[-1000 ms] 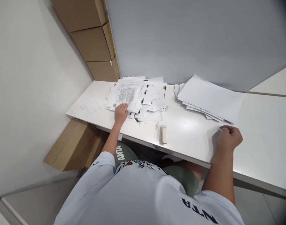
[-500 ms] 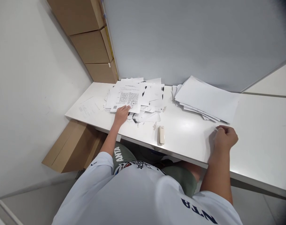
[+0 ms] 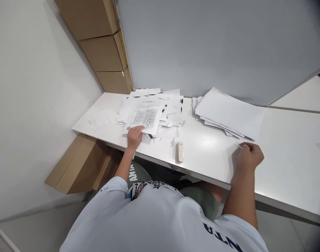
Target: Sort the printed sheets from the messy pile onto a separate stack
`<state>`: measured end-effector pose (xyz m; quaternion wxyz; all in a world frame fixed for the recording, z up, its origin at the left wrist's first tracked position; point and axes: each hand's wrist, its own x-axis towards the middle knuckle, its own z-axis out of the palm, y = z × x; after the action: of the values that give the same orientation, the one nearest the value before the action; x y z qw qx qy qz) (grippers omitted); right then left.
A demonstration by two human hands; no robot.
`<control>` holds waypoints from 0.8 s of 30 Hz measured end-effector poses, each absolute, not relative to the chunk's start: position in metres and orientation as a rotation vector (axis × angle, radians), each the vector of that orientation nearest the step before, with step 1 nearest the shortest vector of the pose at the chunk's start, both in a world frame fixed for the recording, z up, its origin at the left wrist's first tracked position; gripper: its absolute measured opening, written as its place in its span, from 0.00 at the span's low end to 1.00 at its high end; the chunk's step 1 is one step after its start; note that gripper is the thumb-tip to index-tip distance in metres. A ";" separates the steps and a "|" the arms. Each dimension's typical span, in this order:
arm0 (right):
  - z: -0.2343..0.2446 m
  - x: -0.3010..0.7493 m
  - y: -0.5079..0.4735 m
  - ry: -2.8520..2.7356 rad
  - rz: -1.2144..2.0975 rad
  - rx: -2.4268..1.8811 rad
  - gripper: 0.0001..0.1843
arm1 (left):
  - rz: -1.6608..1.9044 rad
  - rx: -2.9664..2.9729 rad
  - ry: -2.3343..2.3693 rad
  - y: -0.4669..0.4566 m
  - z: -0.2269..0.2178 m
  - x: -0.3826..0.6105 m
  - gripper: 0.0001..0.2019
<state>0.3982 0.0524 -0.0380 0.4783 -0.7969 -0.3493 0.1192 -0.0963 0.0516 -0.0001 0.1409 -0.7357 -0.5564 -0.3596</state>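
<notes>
My left hand (image 3: 135, 136) grips the lower edge of a printed sheet of paper (image 3: 146, 110), which carries blocks of text. That sheet lies over a loose, spread-out pile of papers (image 3: 172, 101) with black marks on some of them. On the right, my right hand (image 3: 250, 154) is closed in a pinch above the desk, and what its fingertips hold, if anything, is too small to make out. Just beyond it rests a stack of blank-backed white papers (image 3: 230, 110). Between my two hands, close to the front edge, lies a cream stapler (image 3: 180, 152).
The white desk (image 3: 207, 147) runs along a grey panel (image 3: 214, 45). Brown cardboard boxes (image 3: 102, 54) are stacked at the back left corner. An open cardboard box (image 3: 78, 164) sits below the desk's left end.
My left hand has drawn the printed sheet a little toward me, down the pile. The right hand stays closed in nearly the same place.
</notes>
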 end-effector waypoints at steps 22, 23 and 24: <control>-0.002 0.097 -0.035 -0.335 1.755 -0.886 0.27 | -0.717 -2.507 -1.084 -0.041 -0.017 -0.073 0.12; -0.003 0.099 -0.033 -0.276 1.748 -0.906 0.25 | -0.752 -2.518 -1.012 -0.044 -0.019 -0.077 0.11; -0.004 0.100 -0.031 -0.230 1.732 -0.928 0.22 | -0.788 -2.515 -0.964 -0.046 -0.021 -0.080 0.10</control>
<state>0.1005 -0.0309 -0.0037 0.5495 -0.3920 -0.0971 0.7315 -0.0795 -0.0458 -0.0211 0.1670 -0.8837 -0.3386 -0.2768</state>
